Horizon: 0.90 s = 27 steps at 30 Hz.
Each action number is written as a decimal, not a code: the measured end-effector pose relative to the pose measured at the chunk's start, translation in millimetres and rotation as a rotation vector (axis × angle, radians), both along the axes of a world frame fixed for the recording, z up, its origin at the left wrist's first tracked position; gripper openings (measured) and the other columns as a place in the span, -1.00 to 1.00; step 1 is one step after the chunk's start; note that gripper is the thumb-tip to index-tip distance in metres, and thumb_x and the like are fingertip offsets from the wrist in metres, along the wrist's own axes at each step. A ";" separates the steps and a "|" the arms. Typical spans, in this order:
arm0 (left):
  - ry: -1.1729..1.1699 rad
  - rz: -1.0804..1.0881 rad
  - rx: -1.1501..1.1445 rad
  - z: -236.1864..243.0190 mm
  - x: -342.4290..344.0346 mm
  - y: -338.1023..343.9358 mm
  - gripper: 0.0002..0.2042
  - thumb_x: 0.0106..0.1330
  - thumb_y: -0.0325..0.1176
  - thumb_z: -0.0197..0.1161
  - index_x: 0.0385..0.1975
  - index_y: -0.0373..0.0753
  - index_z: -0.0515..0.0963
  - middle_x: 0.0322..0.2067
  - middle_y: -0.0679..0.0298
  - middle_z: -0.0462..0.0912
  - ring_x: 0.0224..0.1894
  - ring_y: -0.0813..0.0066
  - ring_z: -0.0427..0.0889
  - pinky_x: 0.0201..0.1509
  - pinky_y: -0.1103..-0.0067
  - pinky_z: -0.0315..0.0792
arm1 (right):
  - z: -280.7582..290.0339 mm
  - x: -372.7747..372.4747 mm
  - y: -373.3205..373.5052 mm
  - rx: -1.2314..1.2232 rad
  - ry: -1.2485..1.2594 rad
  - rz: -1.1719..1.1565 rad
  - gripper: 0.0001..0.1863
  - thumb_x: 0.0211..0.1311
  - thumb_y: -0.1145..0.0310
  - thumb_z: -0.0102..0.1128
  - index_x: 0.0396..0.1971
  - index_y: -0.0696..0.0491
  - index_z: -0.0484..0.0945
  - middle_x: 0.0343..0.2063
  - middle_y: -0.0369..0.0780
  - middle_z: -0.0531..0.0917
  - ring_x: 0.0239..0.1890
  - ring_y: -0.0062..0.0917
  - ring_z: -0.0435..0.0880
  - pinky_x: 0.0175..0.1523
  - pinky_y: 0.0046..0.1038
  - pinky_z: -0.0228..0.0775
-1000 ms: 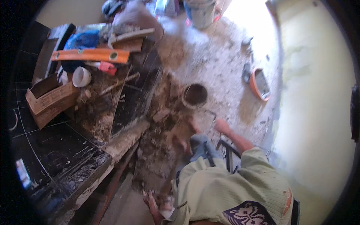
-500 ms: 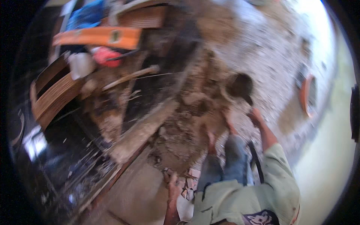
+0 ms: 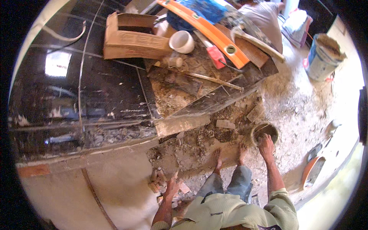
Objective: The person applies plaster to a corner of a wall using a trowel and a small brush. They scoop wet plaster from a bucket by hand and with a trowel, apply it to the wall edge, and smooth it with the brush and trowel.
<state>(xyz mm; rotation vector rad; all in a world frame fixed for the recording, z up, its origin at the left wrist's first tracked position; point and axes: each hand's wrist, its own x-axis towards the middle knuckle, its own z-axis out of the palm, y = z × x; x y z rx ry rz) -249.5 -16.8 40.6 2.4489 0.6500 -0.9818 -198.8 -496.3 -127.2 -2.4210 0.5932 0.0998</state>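
Observation:
My right hand (image 3: 267, 147) reaches over the near rim of a round dark bucket (image 3: 277, 132) on the rubble-strewn ground ahead to the right. Its fingers bend down inside the bucket; what they grip there is hidden. Low on the left, my left hand (image 3: 173, 188) hangs above a scatter of broken brick pieces (image 3: 184, 188). Its fingers look stretched out, with nothing seen in them. My bare feet (image 3: 217, 159) stand on the loose soil between the hands.
A black tiled slab (image 3: 111, 94) with a raised edge lies left. On it are a cardboard box (image 3: 138, 44), white cup (image 3: 181, 41), orange spirit level (image 3: 214, 36) and hammer (image 3: 264, 46). Another person (image 3: 264, 19) crouches beyond. A filled bucket (image 3: 321, 57) and orange-rimmed basin (image 3: 312, 172) stand right.
The view has swung and sharpened, so the slab's tools sit farther right. My right hand has gone from just below the bucket to inside its rim. My left hand stays by the brick pieces.

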 end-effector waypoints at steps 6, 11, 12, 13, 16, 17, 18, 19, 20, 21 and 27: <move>-0.274 -0.024 -0.173 -80.1 -76.2 66.9 -0.33 0.19 -0.27 0.26 0.32 -0.27 0.22 0.20 -0.14 0.39 0.24 -0.01 0.39 0.28 0.33 0.30 | 144.4 138.2 58.9 -0.136 -0.488 0.337 -0.58 0.05 0.48 0.15 -0.01 0.08 0.47 -0.19 -0.12 0.53 -0.22 -0.23 0.60 -0.11 -0.30 0.50; -0.156 0.125 -0.052 -20.4 -51.4 53.7 -0.33 0.23 -0.31 0.26 0.33 -0.33 0.18 0.21 -0.15 0.37 0.23 0.04 0.41 0.27 0.38 0.32 | 172.8 224.1 85.1 -0.441 -0.665 0.517 -0.51 0.04 0.56 0.06 0.07 0.11 0.43 -0.13 -0.09 0.51 -0.02 -0.22 0.50 0.00 -0.25 0.46; -0.227 0.236 -0.128 -13.4 -47.4 58.7 -0.30 0.23 -0.34 0.27 0.35 -0.33 0.12 0.23 -0.14 0.34 0.24 0.06 0.40 0.25 0.38 0.34 | 167.0 237.6 85.2 -0.603 -0.680 0.536 -0.52 0.07 0.51 0.05 0.08 0.13 0.43 -0.12 -0.11 0.52 -0.03 -0.26 0.50 0.01 -0.25 0.43; -0.269 0.295 -0.156 -4.7 -41.6 60.6 -0.29 0.24 -0.35 0.27 0.37 -0.33 0.09 0.24 -0.14 0.32 0.25 0.07 0.40 0.25 0.38 0.35 | 165.1 248.1 90.5 -0.576 -0.704 0.547 -0.52 0.07 0.51 0.05 0.08 0.13 0.43 -0.12 -0.11 0.52 -0.03 -0.26 0.50 0.01 -0.25 0.43; -0.762 0.504 -0.340 29.3 -20.5 60.1 -0.21 0.21 -0.45 0.25 0.42 -0.26 -0.03 0.30 -0.11 0.23 0.14 0.29 0.44 0.13 0.46 0.41 | 160.3 273.4 104.3 -0.642 -0.599 0.513 -0.60 0.11 0.44 0.04 0.01 0.15 0.46 -0.17 -0.14 0.52 -0.06 -0.31 0.50 -0.02 -0.27 0.41; -0.770 0.501 -0.330 47.4 -7.9 63.6 -0.21 0.21 -0.45 0.25 0.42 -0.26 -0.03 0.30 -0.11 0.23 0.14 0.29 0.44 0.13 0.46 0.41 | 158.1 280.8 107.6 -0.642 -0.561 0.488 -0.64 0.13 0.42 0.03 -0.05 0.14 0.48 -0.20 -0.15 0.52 -0.07 -0.33 0.50 -0.06 -0.29 0.40; -0.803 0.458 -0.282 67.7 4.1 66.4 -0.20 0.25 -0.42 0.25 0.43 -0.25 -0.08 0.34 -0.08 0.16 0.24 0.15 0.35 0.21 0.38 0.35 | 153.5 284.7 110.7 -0.642 -0.517 0.464 -0.69 0.14 0.40 0.01 -0.10 0.13 0.49 -0.23 -0.17 0.51 -0.09 -0.35 0.50 -0.09 -0.32 0.40; -0.837 0.412 -0.235 88.3 15.4 67.0 -0.19 0.28 -0.39 0.26 0.44 -0.25 -0.12 0.37 -0.06 0.08 0.33 0.01 0.26 0.29 0.30 0.29 | 149.9 288.5 113.2 -0.632 -0.522 0.459 -0.69 0.14 0.40 0.01 -0.10 0.13 0.49 -0.23 -0.17 0.51 -0.09 -0.35 0.50 -0.09 -0.32 0.40; -0.900 0.441 -0.261 106.7 23.8 65.3 -0.19 0.29 -0.37 0.26 0.44 -0.23 -0.11 0.39 -0.06 0.05 0.35 0.01 0.24 0.33 0.30 0.24 | 146.6 291.6 114.7 -0.642 -0.517 0.474 -0.72 0.15 0.42 0.01 -0.13 0.12 0.49 -0.25 -0.18 0.51 -0.10 -0.35 0.50 -0.09 -0.33 0.40; -0.906 0.430 -0.255 125.6 33.0 64.1 -0.19 0.29 -0.37 0.26 0.44 -0.23 -0.11 0.39 -0.06 0.05 0.35 0.01 0.24 0.33 0.30 0.24 | 144.0 294.7 114.7 -0.652 -0.514 0.485 -0.75 0.15 0.43 0.00 -0.16 0.10 0.50 -0.27 -0.19 0.50 -0.10 -0.35 0.50 -0.09 -0.34 0.40; -1.354 0.327 -0.112 251.4 91.8 27.7 -0.06 0.17 -0.26 0.37 0.44 -0.25 -0.15 0.43 0.04 -0.03 0.43 0.08 0.06 0.38 0.18 0.15 | 145.8 304.8 104.7 -0.704 -0.464 0.584 -0.81 0.09 0.42 0.11 -0.27 0.11 0.48 -0.28 -0.17 0.47 -0.15 -0.33 0.51 -0.13 -0.34 0.44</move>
